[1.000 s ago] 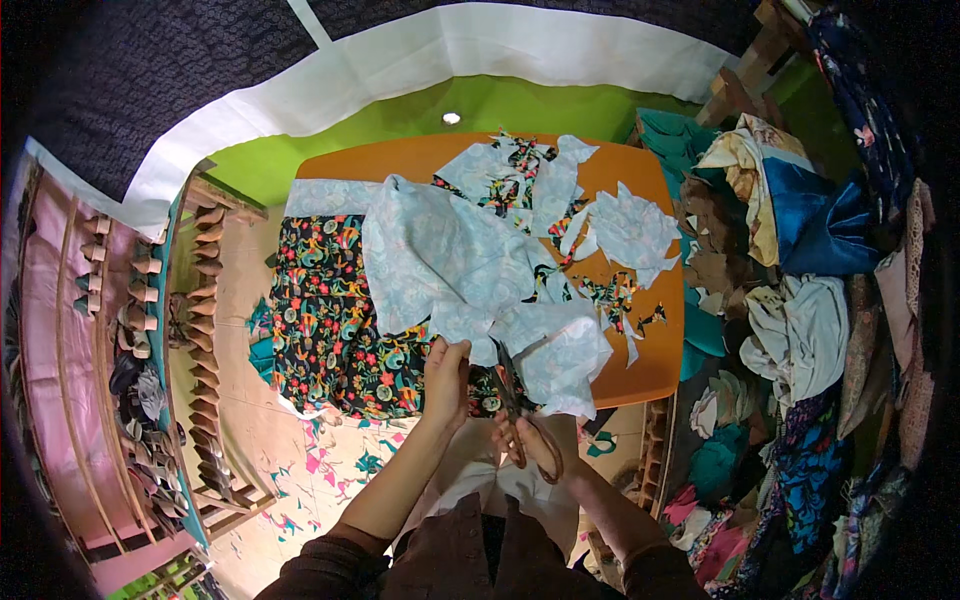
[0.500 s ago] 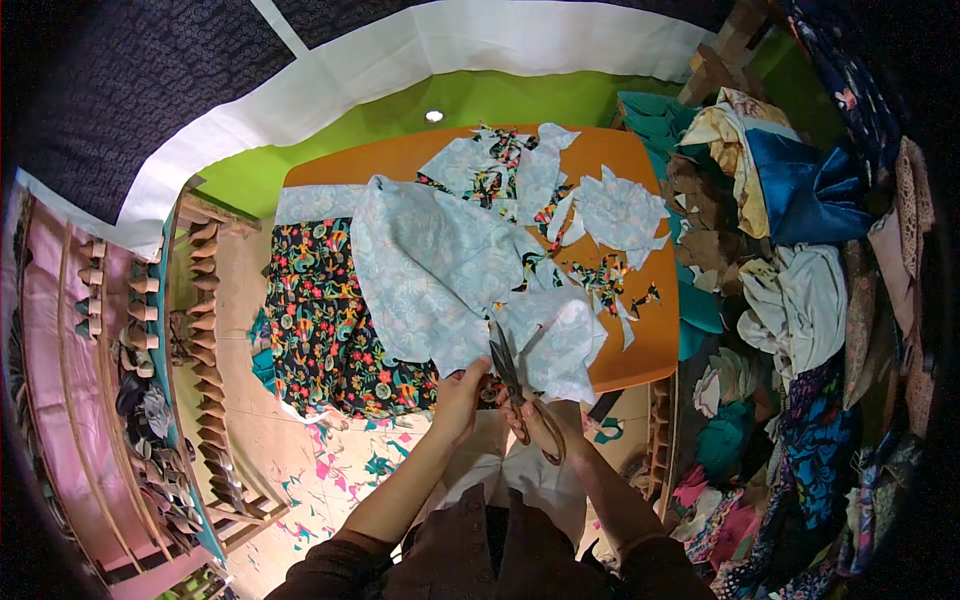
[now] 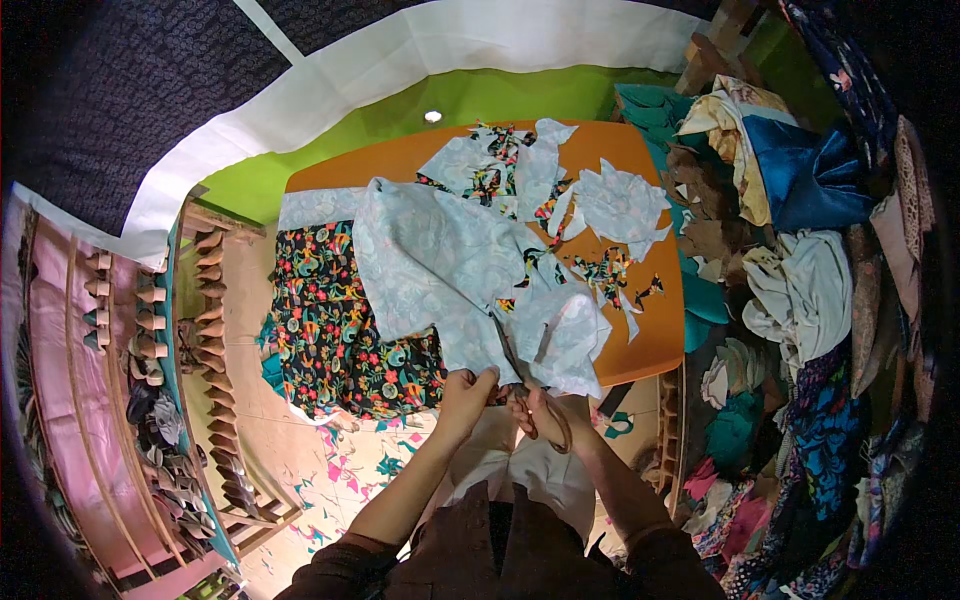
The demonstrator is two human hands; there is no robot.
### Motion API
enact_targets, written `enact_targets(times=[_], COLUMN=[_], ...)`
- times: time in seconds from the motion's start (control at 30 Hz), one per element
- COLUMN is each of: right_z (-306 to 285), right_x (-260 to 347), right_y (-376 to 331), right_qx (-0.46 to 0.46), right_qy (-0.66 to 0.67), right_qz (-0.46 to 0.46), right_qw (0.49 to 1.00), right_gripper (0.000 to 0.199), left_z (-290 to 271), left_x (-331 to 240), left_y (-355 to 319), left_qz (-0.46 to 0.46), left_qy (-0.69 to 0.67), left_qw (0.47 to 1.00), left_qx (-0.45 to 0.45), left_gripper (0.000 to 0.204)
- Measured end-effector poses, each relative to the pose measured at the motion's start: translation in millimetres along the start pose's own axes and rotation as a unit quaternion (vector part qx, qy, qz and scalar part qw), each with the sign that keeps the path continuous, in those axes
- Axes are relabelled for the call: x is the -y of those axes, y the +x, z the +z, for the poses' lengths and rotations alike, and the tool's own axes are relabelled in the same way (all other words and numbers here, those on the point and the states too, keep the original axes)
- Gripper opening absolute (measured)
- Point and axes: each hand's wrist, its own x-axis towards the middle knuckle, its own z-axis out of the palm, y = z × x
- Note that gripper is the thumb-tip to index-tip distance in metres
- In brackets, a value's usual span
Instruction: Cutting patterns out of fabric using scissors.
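While the left hand (image 3: 466,399) pinches the edge of the pale cloth (image 3: 430,255) between thumb and fingers, the right hand (image 3: 545,408) is curled around the handles of a pair of scissors (image 3: 512,358). The two hands are close together at the tabletop's near edge, right of its middle. The scissors' dark blades point away from the person, over the pale cloth; how far they stand apart is too small to tell.

The pale cloth spreads in loose folds across the middle of the orange tabletop (image 3: 655,335), with a crumpled part just right of the blades. To its left, a dark floral cloth (image 3: 325,300) covers the tabletop's left side down to the near left corner; whether the two are one piece cannot be told.

Toward the far edge lies a group of cut cloth pieces (image 3: 457,160), and near the right edge a ragged pale piece (image 3: 618,208). Small floral scraps (image 3: 603,272) lie below that piece, between it and the near right corner.
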Motion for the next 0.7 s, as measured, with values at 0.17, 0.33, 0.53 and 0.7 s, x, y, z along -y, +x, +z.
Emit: enact_targets(times=[0.17, 0.33, 0.53, 0.7], right_z=[3, 15, 18, 23], right_x=[-1, 10, -6, 1], right_y=[0, 0, 5, 6], right_qx=[0.012, -0.006, -0.041, -0.05], right_qy=[0.05, 0.209, 0.21, 0.2], right_qz=[0.026, 0.047, 0.037, 0.039], right_qw=[0.998, 0.977, 0.976, 0.978], right_gripper=[0.062, 0.059, 0.059, 0.059], left_z=[-2, 2, 4, 2], left_x=[10, -3, -2, 0], left_y=[5, 0, 3, 8], left_qz=[0.001, 0.014, 0.02, 0.027], left_qy=[0.025, 0.063, 0.051, 0.081], left_qw=[1.0, 0.998, 0.998, 0.996], left_qx=[0.001, 0.0, -0.005, 0.039], left_gripper=[0.034, 0.035, 0.035, 0.034])
